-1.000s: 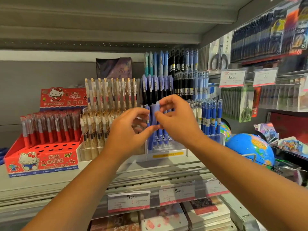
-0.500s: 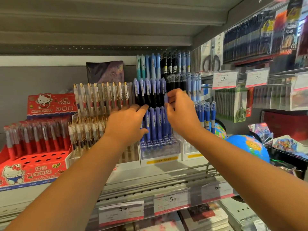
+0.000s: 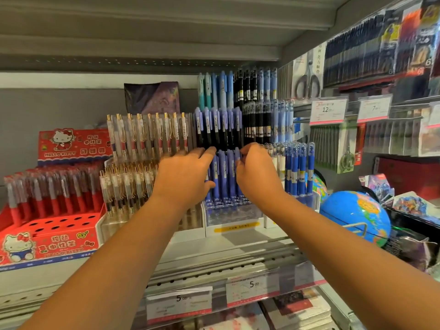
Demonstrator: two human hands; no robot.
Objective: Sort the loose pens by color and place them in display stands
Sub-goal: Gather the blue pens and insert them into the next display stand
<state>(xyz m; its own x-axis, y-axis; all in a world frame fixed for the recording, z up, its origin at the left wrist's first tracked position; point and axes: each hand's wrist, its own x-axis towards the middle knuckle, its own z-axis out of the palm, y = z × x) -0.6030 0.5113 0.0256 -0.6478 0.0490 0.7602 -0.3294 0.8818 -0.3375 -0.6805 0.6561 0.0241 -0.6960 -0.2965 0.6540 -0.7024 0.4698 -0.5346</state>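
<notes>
A tiered clear display stand [image 3: 234, 211] on the shelf holds violet-blue pens [image 3: 222, 173] in its front row and black pens with violet caps [image 3: 219, 129] in the row above. My left hand [image 3: 183, 175] lies with straight fingers against the left side of the front row. My right hand [image 3: 258, 173] has its fingers curled at the top of the rightmost violet-blue pen [image 3: 237, 160], which stands in the stand, and pinches it. Both hands hide the lower parts of nearby pens.
A red Hello Kitty box [image 3: 47, 236] of red pens stands at the left. Clear pens with gold clips [image 3: 147, 134] fill the stand beside it. Darker blue pens [image 3: 298, 167] and a globe [image 3: 354, 216] are to the right. Price tags [image 3: 252, 290] line the shelf edge.
Both hands moved from in front of the stand up to its front row. The pen held between them now stands in that row, with the left hand flat against the pens.
</notes>
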